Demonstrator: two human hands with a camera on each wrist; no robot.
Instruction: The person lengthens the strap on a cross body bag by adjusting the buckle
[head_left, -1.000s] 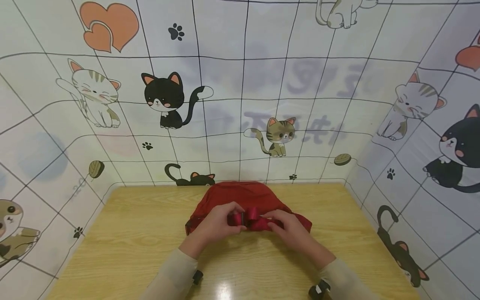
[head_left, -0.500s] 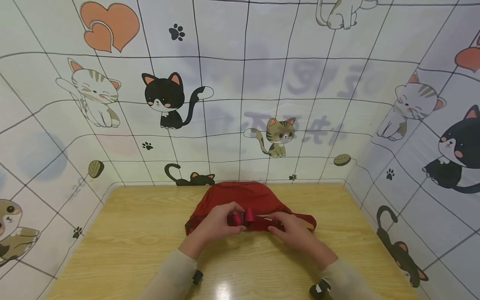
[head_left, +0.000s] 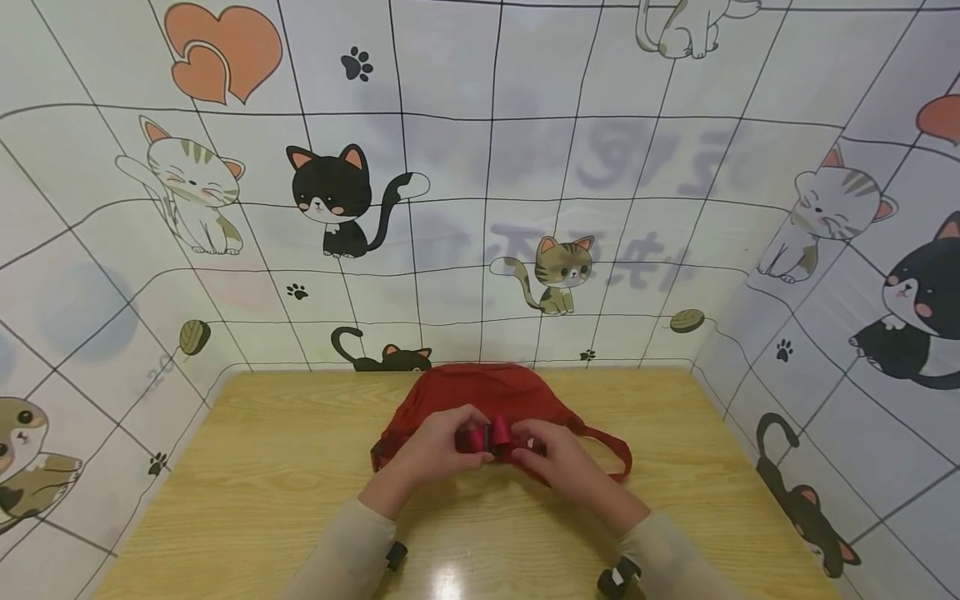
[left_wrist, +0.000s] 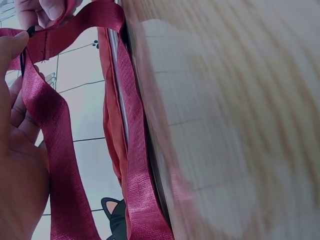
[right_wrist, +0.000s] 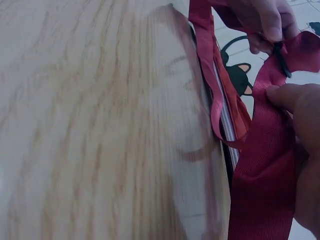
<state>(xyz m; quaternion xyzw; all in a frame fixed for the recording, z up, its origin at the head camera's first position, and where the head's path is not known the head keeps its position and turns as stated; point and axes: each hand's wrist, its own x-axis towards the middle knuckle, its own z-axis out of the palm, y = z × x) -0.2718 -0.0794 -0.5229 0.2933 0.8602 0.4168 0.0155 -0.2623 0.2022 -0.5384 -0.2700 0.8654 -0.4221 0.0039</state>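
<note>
Two finger-and-thumb pinches, your left hand (head_left: 441, 444) on the black buckle (right_wrist: 282, 60) and your right hand (head_left: 555, 456) on the red strap (right_wrist: 264, 167) just right of it, sit near-side of the red bag (head_left: 487, 389) on the far tabletop (head_left: 300, 433), so steady the buckle and guide the strap untwisted.

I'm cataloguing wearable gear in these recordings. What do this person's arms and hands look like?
The left sleeve and right sleeve are long, plain and pale beige. A small black block shows beside the left cuff; a black-and-white block shows beside the right. The left hand and right hand wear no gloves.
</note>
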